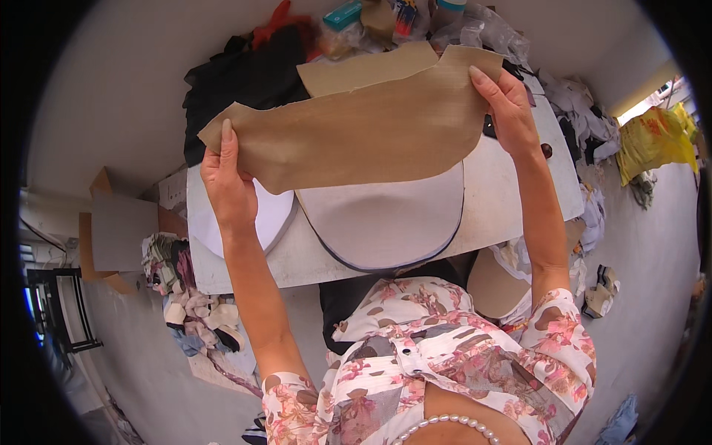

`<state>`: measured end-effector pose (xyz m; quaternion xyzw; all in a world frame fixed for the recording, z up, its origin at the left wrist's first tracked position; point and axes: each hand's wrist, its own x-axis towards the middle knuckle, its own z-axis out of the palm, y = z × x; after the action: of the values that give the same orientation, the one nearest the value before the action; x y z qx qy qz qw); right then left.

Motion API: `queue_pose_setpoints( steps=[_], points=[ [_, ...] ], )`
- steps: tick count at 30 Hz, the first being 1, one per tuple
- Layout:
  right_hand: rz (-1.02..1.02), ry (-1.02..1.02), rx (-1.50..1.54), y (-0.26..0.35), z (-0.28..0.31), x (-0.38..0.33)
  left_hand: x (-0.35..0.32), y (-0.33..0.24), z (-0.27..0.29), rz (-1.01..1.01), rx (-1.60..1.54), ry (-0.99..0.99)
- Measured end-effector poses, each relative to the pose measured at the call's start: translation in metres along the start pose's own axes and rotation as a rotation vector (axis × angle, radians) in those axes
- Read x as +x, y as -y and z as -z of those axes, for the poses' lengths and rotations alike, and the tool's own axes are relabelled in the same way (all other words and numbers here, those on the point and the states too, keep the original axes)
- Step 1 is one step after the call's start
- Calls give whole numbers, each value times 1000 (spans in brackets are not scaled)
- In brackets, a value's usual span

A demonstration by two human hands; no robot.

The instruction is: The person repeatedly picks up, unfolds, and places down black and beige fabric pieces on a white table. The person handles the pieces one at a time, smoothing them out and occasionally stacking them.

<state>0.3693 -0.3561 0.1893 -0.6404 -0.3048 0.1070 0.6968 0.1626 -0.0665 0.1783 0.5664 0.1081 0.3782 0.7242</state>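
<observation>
White counter (512, 185), bearing two pale rounded cut pieces (386, 222), black cloth (245, 81) and clutter at back.

Held above the bench (512, 193) between both hands: a fabric piece (356, 133). Under it, two curved panels (386, 222) side by side. Behind, a clothing heap (245, 74); left on the floor, scraps (193, 304).
</observation>
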Motion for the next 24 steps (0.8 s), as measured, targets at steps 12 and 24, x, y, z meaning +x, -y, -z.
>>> queue_pose_setpoints(
  steps=[12,24],
  points=[
    [-287,52,127,-12,12,-68,-61,13,32,373,-192,106],
    [-226,82,-375,-83,11,-56,-45,83,25,387,492,11]
  ],
)
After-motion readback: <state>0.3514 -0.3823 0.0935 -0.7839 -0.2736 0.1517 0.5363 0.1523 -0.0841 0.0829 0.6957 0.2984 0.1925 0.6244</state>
